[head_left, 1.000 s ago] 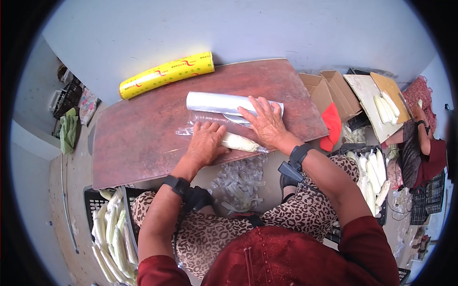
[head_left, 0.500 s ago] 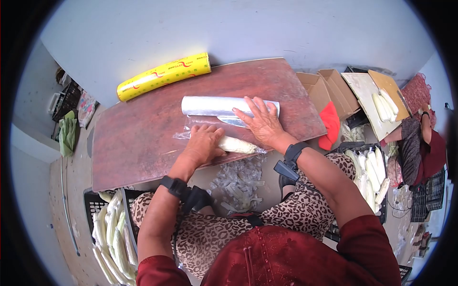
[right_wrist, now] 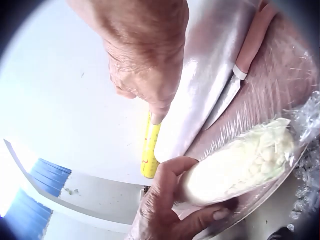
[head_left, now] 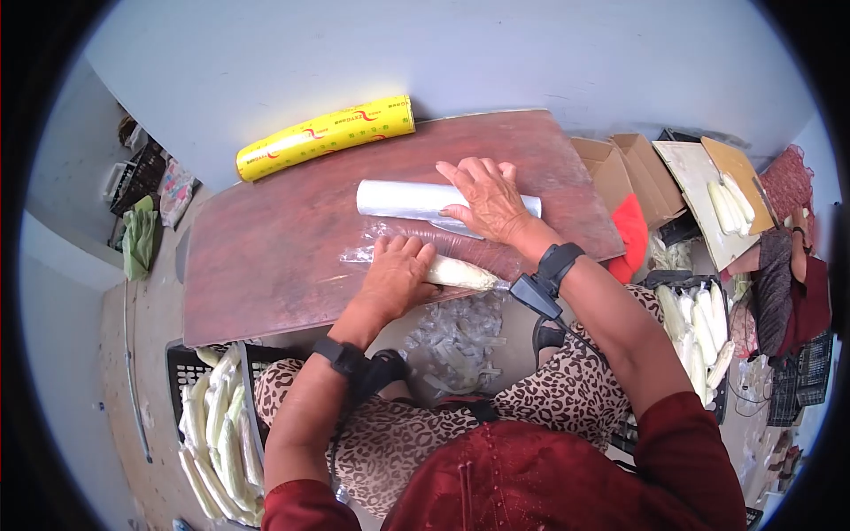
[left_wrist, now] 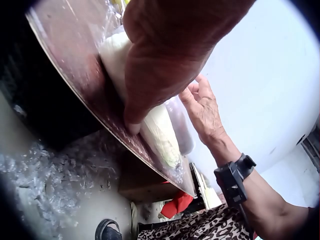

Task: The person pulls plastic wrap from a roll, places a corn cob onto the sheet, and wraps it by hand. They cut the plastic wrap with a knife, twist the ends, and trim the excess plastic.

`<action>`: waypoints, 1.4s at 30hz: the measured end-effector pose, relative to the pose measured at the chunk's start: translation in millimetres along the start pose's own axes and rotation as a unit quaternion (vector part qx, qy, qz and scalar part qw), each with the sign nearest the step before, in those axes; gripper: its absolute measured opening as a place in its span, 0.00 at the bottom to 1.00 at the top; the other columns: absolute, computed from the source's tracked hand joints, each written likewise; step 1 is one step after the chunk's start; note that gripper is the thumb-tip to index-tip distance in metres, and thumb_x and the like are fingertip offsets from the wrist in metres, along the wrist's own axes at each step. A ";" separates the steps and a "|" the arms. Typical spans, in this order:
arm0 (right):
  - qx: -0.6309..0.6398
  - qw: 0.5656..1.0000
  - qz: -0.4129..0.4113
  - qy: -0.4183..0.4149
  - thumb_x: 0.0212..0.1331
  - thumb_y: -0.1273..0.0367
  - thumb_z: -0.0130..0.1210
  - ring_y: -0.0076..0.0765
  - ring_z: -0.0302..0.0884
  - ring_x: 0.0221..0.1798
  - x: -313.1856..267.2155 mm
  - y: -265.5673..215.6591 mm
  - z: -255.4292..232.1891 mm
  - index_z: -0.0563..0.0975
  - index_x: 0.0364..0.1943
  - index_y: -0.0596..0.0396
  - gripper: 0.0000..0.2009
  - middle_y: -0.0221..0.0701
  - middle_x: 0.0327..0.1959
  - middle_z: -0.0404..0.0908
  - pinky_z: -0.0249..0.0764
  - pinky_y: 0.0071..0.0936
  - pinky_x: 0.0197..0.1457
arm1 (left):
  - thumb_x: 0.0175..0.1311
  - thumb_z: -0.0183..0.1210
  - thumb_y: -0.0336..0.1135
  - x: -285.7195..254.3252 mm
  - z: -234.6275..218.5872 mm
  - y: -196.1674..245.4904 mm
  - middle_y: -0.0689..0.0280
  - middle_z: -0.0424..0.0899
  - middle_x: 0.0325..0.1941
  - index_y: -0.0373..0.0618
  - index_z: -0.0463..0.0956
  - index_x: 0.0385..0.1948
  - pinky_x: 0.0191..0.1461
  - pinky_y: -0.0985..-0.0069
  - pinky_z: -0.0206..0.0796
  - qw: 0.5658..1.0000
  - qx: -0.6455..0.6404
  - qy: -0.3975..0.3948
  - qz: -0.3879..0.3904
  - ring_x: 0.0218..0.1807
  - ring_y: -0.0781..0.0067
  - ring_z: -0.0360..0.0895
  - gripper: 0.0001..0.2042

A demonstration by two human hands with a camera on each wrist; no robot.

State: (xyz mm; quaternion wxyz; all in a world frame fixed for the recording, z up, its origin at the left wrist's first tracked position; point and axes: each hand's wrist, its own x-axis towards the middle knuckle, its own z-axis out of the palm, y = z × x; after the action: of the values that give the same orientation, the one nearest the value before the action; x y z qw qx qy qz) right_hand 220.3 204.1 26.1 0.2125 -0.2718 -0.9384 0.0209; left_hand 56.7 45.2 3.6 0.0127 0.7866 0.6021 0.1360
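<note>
My left hand (head_left: 398, 274) grips a pale ear of corn (head_left: 460, 273) at the table's near edge, thumb on the near side and fingers over the top. Clear film covers the ear, and kernels show at its tip in the right wrist view. From the ear a sheet of cling film (right_wrist: 220, 150) stretches to the white roll of cling film (head_left: 398, 197) behind it. My right hand (head_left: 491, 203) lies over the roll's right part with fingers extended and thumb low against its front. A knife (right_wrist: 250, 47) with a pinkish handle lies beside the roll.
A yellow printed roll (head_left: 328, 135) lies at the back of the reddish table (head_left: 266, 257). Crates of corn (head_left: 217, 434) stand left and right of my legs. Cardboard boxes (head_left: 633, 173) and a red cloth (head_left: 627, 234) are on the right. Film scraps (head_left: 456, 345) litter the floor; another person (head_left: 810, 283) sits far right.
My right hand has slid farther over the roll, its fingers now reaching past the far side. My left hand keeps its hold on the ear. The head view has shifted slightly.
</note>
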 end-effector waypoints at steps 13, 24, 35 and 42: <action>-0.005 0.970 0.069 -0.232 0.50 0.47 0.64 0.49 0.71 0.60 27.1 7.7 15.4 0.60 0.70 0.40 0.42 0.40 0.55 0.74 0.65 0.51 0.58 | 0.43 0.70 0.41 6.9 -0.7 -1.0 0.62 0.76 0.41 0.45 0.72 0.43 0.59 0.60 0.57 1.000 -0.006 -0.009 -0.009 0.50 0.58 0.72 0.25; -0.103 0.988 0.039 -0.105 0.50 0.49 0.65 0.41 0.75 0.49 2.4 -12.3 20.5 0.64 0.67 0.38 0.39 0.35 0.45 0.76 0.65 0.43 0.50 | 0.43 0.69 0.38 5.4 -4.2 0.0 0.62 0.77 0.41 0.47 0.73 0.42 0.57 0.63 0.59 1.000 -0.013 -0.020 -0.012 0.50 0.59 0.73 0.23; -0.092 0.989 0.046 -0.108 0.49 0.49 0.66 0.40 0.75 0.48 2.8 -12.9 21.3 0.65 0.67 0.37 0.38 0.34 0.44 0.76 0.65 0.43 0.50 | 0.42 0.71 0.42 -9.4 -12.7 7.4 0.64 0.77 0.40 0.49 0.72 0.43 0.57 0.63 0.59 0.998 -0.014 -0.064 0.006 0.49 0.60 0.73 0.25; -0.102 0.988 0.045 -0.106 0.49 0.49 0.65 0.40 0.74 0.49 1.4 -14.1 21.6 0.64 0.68 0.36 0.39 0.35 0.44 0.75 0.65 0.42 0.50 | 0.42 0.72 0.45 -10.6 -15.7 6.4 0.64 0.78 0.43 0.50 0.73 0.45 0.58 0.63 0.59 0.991 -0.029 -0.127 -0.022 0.51 0.60 0.73 0.26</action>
State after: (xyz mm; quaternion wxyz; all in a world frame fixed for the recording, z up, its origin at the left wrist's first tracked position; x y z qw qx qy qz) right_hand 203.3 194.5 9.2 0.0816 -0.3300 -0.9397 -0.0363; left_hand 56.6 31.1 17.8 0.1146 0.7837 0.6083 0.0519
